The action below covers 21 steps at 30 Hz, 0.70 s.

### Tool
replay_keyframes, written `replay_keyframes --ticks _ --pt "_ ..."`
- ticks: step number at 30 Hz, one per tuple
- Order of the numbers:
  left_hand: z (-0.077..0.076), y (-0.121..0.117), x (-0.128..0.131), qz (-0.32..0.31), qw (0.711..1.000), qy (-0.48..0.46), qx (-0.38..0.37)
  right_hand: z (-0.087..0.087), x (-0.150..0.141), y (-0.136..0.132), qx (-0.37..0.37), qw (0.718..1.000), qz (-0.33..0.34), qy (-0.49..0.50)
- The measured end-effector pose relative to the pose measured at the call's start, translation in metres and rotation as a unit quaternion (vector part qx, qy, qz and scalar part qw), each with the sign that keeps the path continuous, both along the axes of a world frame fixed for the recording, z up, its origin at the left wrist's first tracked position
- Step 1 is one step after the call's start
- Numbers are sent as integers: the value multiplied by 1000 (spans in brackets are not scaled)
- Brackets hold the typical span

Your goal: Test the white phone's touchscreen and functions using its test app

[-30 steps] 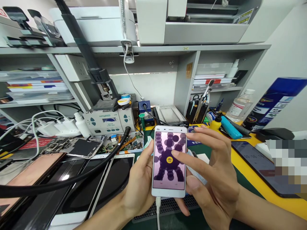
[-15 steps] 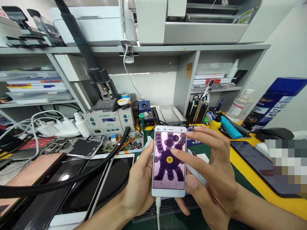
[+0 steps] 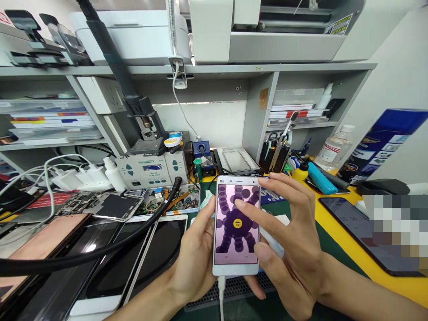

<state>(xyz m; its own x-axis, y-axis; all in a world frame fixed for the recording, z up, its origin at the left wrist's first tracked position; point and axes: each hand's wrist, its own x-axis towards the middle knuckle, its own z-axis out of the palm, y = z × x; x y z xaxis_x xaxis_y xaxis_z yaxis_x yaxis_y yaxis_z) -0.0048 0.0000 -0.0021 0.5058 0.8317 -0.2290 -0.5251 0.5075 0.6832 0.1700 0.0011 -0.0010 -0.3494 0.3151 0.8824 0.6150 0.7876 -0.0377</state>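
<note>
My left hand is closed around a white smartphone, its thumb along the left edge and a fingertip showing below the phone. The phone stands tilted toward me, its lit pink screen covered with dark purple circles around a yellow icon. Over the right side is my right hand, fingers apart and holding nothing. Its index fingertip is at the upper middle of the screen; whether it touches the glass I cannot tell. The right thumb overlaps the phone's right edge. A white charging cable runs from the bottom of the phone.
Several phones and screens lie at left, crossed by a thick black hose. Behind stand a grey hot-air station and a tray of small parts. A pen holder, clear bottle and dark phone are at right.
My right index fingertip has shifted slightly up and left over the screen. The right thumb has moved left onto the phone's edge. My left hand and the phone stay nearly still.
</note>
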Motion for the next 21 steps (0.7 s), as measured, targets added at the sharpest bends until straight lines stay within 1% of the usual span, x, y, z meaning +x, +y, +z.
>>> replay_keyframes --ticks 8,14,21 --pt "7 -1 2 -26 999 -25 7 1 0 0 2 1000 -4 3" --pt "3 -1 3 -13 1000 -14 -4 0 0 -2 2 999 3 47" --pt "2 0 0 -16 999 -27 8 -1 0 -1 7 998 8 59"
